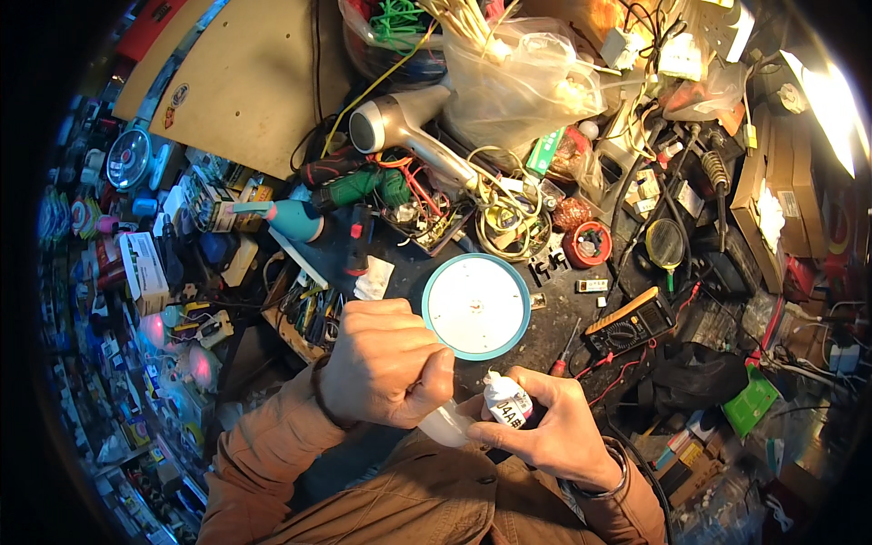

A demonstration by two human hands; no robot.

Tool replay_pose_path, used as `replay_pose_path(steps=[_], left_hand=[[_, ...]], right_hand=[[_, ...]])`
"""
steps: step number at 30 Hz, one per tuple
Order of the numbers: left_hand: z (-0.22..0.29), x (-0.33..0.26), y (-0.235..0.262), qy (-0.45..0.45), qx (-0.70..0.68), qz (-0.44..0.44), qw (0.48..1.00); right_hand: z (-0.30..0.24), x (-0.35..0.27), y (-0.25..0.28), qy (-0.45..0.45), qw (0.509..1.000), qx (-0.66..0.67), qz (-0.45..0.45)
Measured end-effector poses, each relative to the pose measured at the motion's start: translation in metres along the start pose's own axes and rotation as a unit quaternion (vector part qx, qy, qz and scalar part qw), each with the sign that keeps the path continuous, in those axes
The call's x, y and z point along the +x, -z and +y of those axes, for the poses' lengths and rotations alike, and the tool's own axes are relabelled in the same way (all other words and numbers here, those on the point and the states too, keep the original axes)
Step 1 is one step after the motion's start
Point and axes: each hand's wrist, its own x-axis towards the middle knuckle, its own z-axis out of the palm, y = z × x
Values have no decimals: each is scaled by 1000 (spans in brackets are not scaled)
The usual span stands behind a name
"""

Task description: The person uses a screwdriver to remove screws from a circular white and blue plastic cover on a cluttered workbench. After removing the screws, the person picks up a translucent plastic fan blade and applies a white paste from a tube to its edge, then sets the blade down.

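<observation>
My right hand grips a small white squeeze bottle with dark printing, its narrow tip pointing up and to the left. Close beside it, my left hand is closed in a fist, thumb pressed against the fingers; whatever it may hold is hidden. A translucent whitish piece shows between the two hands, touching or near the right fingertips; which hand holds it I cannot tell. Just beyond the hands lies a round white disc with a teal rim, flat on the dark worktop.
Right of the disc lie a screwdriver, a multimeter with red leads and a red round tub. A hair dryer and tangled wires fill the back. Tools crowd a box at left. A bright lamp shines at right.
</observation>
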Motion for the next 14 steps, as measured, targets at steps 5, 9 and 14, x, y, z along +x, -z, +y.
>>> replay_pose_path(steps=[5, 9, 14], left_hand=[[0, -6, -7, -15, -8, -3, 1000], [1, -12, -13, -23, -23, -22, 999], [-8, -20, -14, -17, -49, -48, 998]], right_hand=[[-2, 6, 4, -40, 997, 21, -69], [5, 7, 2, -60, 993, 53, -90], [20, 4, -1, -62, 995, 42, -69]])
